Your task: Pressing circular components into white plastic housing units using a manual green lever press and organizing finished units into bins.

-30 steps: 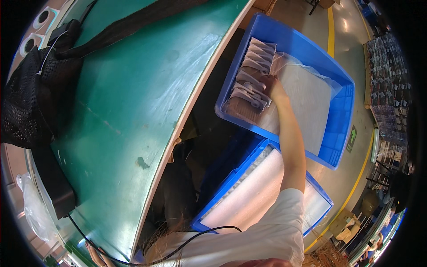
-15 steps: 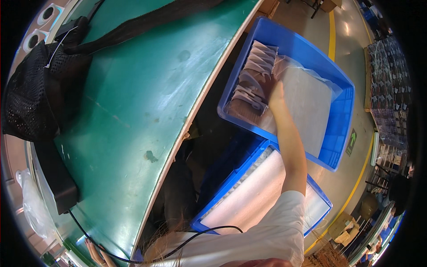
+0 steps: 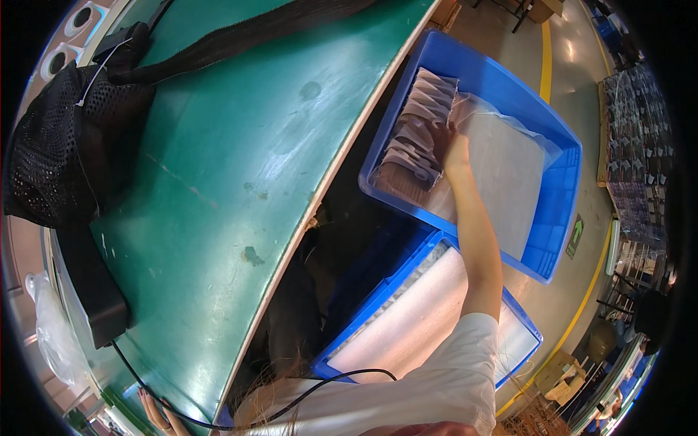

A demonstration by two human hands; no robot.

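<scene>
My right hand [image 3: 456, 149] reaches down into a blue plastic bin [image 3: 465, 57] on the right. Its fingers are in shadow against a row of thin brown pieces in clear wrapping [image 3: 416, 138], packed on edge along the bin's left side. Whether they grip one of these pieces cannot be made out. Beside that hand, a translucent white sheet [image 3: 505, 167] covers the rest of the bin's inside. Far off at the lower left, my left hand [image 3: 158, 414] lies on the green table [image 3: 211, 211], fingers stretched out and holding nothing.
A second blue bin [image 3: 523, 327], topped with white foam sheet [image 3: 407, 312], stands nearer me. Black mesh fabric [image 3: 54, 152] and a long dark strip [image 3: 240, 43] lie on the table. A black cable [image 3: 327, 379] crosses my front. Wrapped stacked goods [image 3: 640, 131] stand at the far right.
The view has shifted slightly. My right hand remains at the row of wrapped pieces, with only a small shift at the wrist. My left hand stays in place.
</scene>
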